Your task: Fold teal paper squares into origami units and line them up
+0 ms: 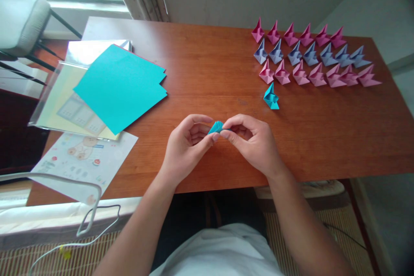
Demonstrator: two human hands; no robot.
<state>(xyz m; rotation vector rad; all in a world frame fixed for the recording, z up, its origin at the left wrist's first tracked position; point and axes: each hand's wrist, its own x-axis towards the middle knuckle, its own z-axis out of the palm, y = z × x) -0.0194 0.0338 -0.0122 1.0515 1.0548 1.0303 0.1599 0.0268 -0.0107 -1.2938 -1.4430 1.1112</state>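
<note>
Turquoise paper, folded into a small pointed wedge, made up the origami piece in hand (215, 127), held up over the worktop (207, 77) close to the middle of its near edge. Both hands were closed on it in pinches: the left hand (187, 144) gripped one end between thumb and fingers, and the right hand (254, 142) pinched the other.

Judging by its compact shape, this piece was well into its folding but not yet opened out like the single turquoise origami piece (271, 98) standing nearby, in from the far right corner. Beyond that one, towards the far edge, stood three rows that looked finished: seven pink origami pieces (317, 75), seven lavender origami pieces (310, 55) and six magenta origami pieces (291, 36). With the lone turquoise one, that made twenty-one set down, and one unfinished.

Unfolded paper remained towards the left edge: a fanned stack of turquoise sheets (124, 86), more than one by its corners, though I could not tell the number. One clear plastic sleeve (45, 103) lay partly beneath it, and one printed sheet (113, 159) lay by the near left corner.
</note>
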